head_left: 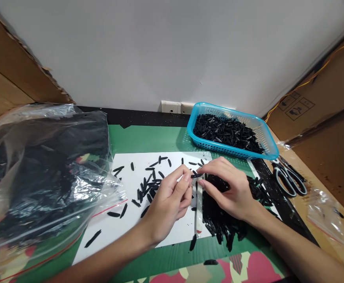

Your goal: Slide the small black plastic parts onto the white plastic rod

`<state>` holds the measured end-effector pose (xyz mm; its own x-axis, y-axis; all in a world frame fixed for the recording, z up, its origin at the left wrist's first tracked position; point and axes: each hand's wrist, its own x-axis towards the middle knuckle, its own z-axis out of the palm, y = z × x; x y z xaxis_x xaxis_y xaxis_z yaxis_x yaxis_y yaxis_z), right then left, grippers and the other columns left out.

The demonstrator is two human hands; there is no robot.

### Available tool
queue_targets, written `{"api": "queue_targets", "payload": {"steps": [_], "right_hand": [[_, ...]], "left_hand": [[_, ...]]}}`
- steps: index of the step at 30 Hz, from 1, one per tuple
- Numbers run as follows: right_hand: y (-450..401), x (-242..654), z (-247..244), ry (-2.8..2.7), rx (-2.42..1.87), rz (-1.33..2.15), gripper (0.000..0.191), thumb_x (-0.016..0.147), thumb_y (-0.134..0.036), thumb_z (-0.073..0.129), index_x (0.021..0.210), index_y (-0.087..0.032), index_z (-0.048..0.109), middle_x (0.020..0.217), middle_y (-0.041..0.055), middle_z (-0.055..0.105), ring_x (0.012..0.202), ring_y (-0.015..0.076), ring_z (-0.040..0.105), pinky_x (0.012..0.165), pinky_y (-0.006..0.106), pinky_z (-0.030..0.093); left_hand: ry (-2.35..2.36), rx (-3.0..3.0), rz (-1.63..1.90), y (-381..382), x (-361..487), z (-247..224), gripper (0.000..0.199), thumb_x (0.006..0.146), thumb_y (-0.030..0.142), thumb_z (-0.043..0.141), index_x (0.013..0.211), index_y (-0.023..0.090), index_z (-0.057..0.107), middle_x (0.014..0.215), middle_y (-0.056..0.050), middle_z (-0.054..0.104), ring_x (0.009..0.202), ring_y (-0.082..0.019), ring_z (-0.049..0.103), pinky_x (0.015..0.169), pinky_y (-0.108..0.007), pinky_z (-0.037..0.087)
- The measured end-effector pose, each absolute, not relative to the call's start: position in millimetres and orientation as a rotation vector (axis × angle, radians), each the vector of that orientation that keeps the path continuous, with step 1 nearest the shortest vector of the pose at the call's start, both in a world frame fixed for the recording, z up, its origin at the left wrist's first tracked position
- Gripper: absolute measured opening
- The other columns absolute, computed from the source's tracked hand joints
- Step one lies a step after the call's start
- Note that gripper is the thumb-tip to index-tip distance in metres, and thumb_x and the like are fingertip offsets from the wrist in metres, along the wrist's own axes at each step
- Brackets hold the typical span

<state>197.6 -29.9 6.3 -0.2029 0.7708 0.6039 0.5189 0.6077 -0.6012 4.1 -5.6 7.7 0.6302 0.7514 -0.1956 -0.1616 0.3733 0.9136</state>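
My left hand (173,192) is closed, with a small, slender black piece (195,175) pinched at its thumb and forefinger. My right hand (229,186) is close on the other side of that piece, its thumb and forefinger tips a little apart around the free end. The forefinger looks very near or touching it. Under the right hand lies a dense heap of similar black pieces (225,232), partly hidden by the hand. A narrow white strip (199,208) runs along the heap's left edge. More loose black pieces (145,186) are scattered on a white sheet (172,232).
A blue plastic basket (233,151) full of black pieces stands at the back right. On the left lies a large clear zip bag (50,169) with black contents. Scissors (288,181) and a small clear bag (325,214) lie at right. Cardboard boxes (322,98) flank the table.
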Motion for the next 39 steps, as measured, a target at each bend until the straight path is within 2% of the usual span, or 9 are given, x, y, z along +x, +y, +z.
{"api": "queue_targets", "payload": {"steps": [7, 11, 13, 17, 19, 21, 30, 35, 39], "right_hand": [[-21, 222, 18, -2.008, -1.078, -0.454, 0.026, 0.091, -0.011, 0.076, 0.112, -0.027, 0.074, 0.098, 0.0051, 0.079, 0.095, 0.0269, 0.069, 0.089, 0.045, 0.053], [-8, 247, 37, -1.806, -1.555, -0.680, 0.029, 0.095, -0.020, 0.074, 0.123, -0.029, 0.074, 0.136, 0.0122, 0.068, 0.133, 0.0421, 0.053, 0.109, 0.069, 0.038], [-8, 246, 41, -1.830, -1.596, -0.627, 0.032, 0.097, -0.024, 0.074, 0.129, -0.026, 0.073, 0.151, 0.0160, 0.056, 0.142, 0.0452, 0.044, 0.112, 0.074, 0.036], [-26, 212, 32, -2.169, -1.093, -0.555, 0.026, 0.096, -0.023, 0.075, 0.122, -0.020, 0.075, 0.136, 0.0174, 0.069, 0.127, 0.0338, 0.059, 0.103, 0.054, 0.054], [-38, 188, 25, -2.347, -0.708, -0.589, 0.017, 0.100, -0.021, 0.064, 0.108, -0.023, 0.079, 0.120, 0.0100, 0.078, 0.115, 0.0254, 0.064, 0.092, 0.040, 0.059], [-47, 168, 19, -2.485, -0.468, -0.552, 0.031, 0.102, -0.017, 0.051, 0.101, -0.022, 0.082, 0.115, 0.0061, 0.081, 0.113, 0.0212, 0.066, 0.089, 0.034, 0.060], [-54, 152, 17, -2.432, -0.385, -0.454, 0.026, 0.096, -0.012, 0.059, 0.087, -0.022, 0.081, 0.097, 0.0034, 0.084, 0.094, 0.0176, 0.072, 0.078, 0.029, 0.062], [-46, 180, 24, -2.424, -0.484, -0.401, 0.023, 0.097, -0.012, 0.057, 0.094, -0.014, 0.080, 0.092, 0.0109, 0.082, 0.089, 0.0220, 0.075, 0.075, 0.034, 0.063], [-41, 199, 12, -2.215, -0.724, -0.298, 0.024, 0.090, -0.007, 0.067, 0.109, -0.020, 0.074, 0.083, 0.0074, 0.080, 0.069, 0.0203, 0.072, 0.060, 0.033, 0.060]], "left_hand": [[0.675, 1.002, 0.640, -4, 2, 6, 0.036, 0.108, 0.053, 0.048, 0.088, 0.023, 0.046, 0.055, 0.012, 0.034, 0.041, -0.004, 0.018, 0.038, -0.010, 0.018], [0.604, 0.853, 0.620, 2, -1, 5, 0.034, 0.106, 0.059, 0.042, 0.096, 0.027, 0.047, 0.053, 0.012, 0.036, 0.035, -0.005, 0.017, 0.034, -0.012, 0.014], [0.545, 0.759, 0.627, 5, -2, 4, 0.038, 0.104, 0.064, 0.037, 0.098, 0.028, 0.047, 0.053, 0.012, 0.035, 0.035, -0.006, 0.015, 0.033, -0.013, 0.014], [0.550, 0.662, 0.644, 7, -3, 0, 0.050, 0.101, 0.074, 0.033, 0.098, 0.027, 0.049, 0.052, 0.012, 0.035, 0.035, -0.006, 0.014, 0.033, -0.013, 0.013], [0.585, 0.665, 0.668, 7, -2, -2, 0.054, 0.100, 0.076, 0.034, 0.097, 0.025, 0.050, 0.052, 0.011, 0.037, 0.036, -0.007, 0.018, 0.035, -0.014, 0.016], [0.584, 0.700, 0.712, 6, 0, -4, 0.057, 0.100, 0.077, 0.034, 0.093, 0.023, 0.051, 0.049, 0.010, 0.036, 0.037, -0.007, 0.023, 0.038, -0.014, 0.021], [0.619, 0.745, 0.734, 2, 2, -5, 0.054, 0.100, 0.073, 0.041, 0.088, 0.022, 0.052, 0.049, 0.011, 0.033, 0.034, -0.005, 0.018, 0.035, -0.015, 0.011], [0.639, 0.843, 0.658, 0, 3, 0, 0.042, 0.103, 0.060, 0.049, 0.087, 0.021, 0.053, 0.049, 0.012, 0.032, 0.036, -0.005, 0.018, 0.033, -0.013, 0.014], [0.601, 0.890, 0.519, 1, 2, 3, 0.039, 0.102, 0.058, 0.054, 0.089, 0.021, 0.054, 0.052, 0.011, 0.035, 0.039, -0.005, 0.019, 0.033, -0.012, 0.016]]}}
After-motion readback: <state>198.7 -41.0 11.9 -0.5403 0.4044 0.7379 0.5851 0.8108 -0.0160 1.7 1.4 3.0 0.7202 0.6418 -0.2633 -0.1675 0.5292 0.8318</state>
